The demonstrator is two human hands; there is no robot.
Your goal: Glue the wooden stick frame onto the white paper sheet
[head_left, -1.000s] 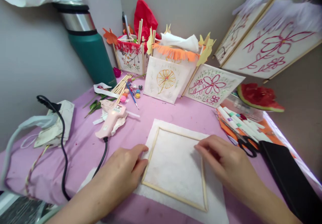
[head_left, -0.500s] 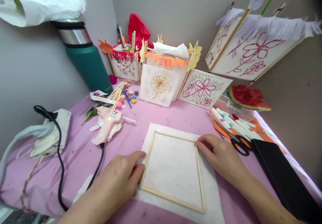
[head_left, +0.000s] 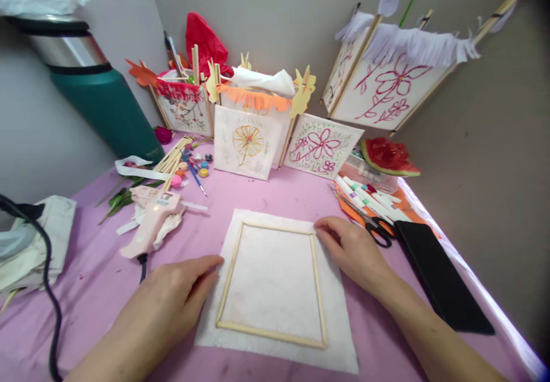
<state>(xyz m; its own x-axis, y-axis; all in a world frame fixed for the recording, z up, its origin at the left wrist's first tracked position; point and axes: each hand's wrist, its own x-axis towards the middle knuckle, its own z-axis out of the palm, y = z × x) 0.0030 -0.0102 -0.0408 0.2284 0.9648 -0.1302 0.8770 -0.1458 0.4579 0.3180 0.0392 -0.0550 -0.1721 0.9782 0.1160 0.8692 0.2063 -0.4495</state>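
Observation:
A square frame of thin wooden sticks [head_left: 271, 333] lies flat on a larger white sheet [head_left: 339, 325] that looks like thin fabric or soft paper. My left hand [head_left: 172, 293] rests at the sheet's left edge, its index finger stretched out and thumb slightly apart, clear of the frame. At the frame's upper right corner, the thumb and index fingertips of my right hand [head_left: 352, 250] come together on the stick. Its other fingers are curled, partly hidden.
A pink glue gun [head_left: 152, 219], sticks, paint pots and a brush [head_left: 194, 174] lie left. Decorated panels [head_left: 244, 141] stand behind, beside a teal bottle [head_left: 107, 110]. Right are scissors [head_left: 378, 230], markers [head_left: 365, 199], a black flat object [head_left: 442, 276] and a watermelon slice [head_left: 389, 156].
My left hand has drawn off the frame's left side to the sheet's edge. My right hand stays at the upper right corner. The whole view has shifted, with things appearing further left.

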